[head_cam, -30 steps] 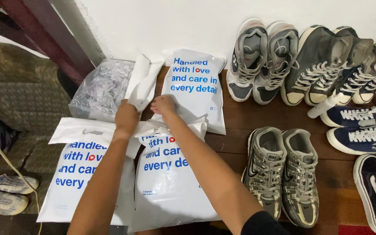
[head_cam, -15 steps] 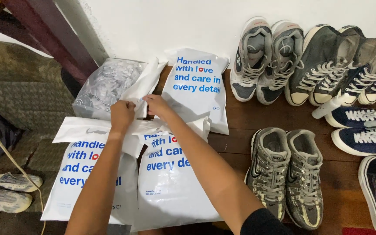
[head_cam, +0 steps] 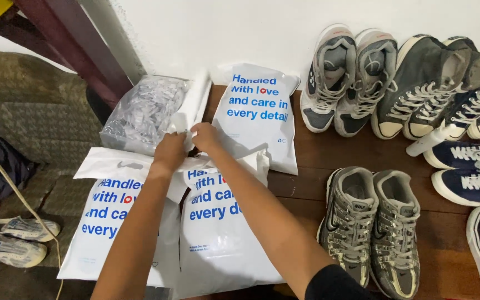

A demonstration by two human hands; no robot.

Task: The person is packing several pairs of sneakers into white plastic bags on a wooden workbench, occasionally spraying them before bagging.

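White mailer bags (head_cam: pixel 218 233) with blue lettering are laid out on the dark wooden floor (head_cam: pixel 306 183), three filled ones in view, and a thin stack of empty white bags (head_cam: pixel 193 103) leans between a clear plastic sack of small packets (head_cam: pixel 143 108) and the far mailer (head_cam: pixel 259 119). The lower end of that empty stack is pinched by both hands: the left hand (head_cam: pixel 169 151) is closed on it with the thumb on top, and the fingers of the right hand (head_cam: pixel 206 136) are curled around it just beside the left (the two hands nearly touch). Grey running shoes (head_cam: pixel 376 228) are set well apart to the right, with further pairs lined along the white wall (head_cam: pixel 262 28).
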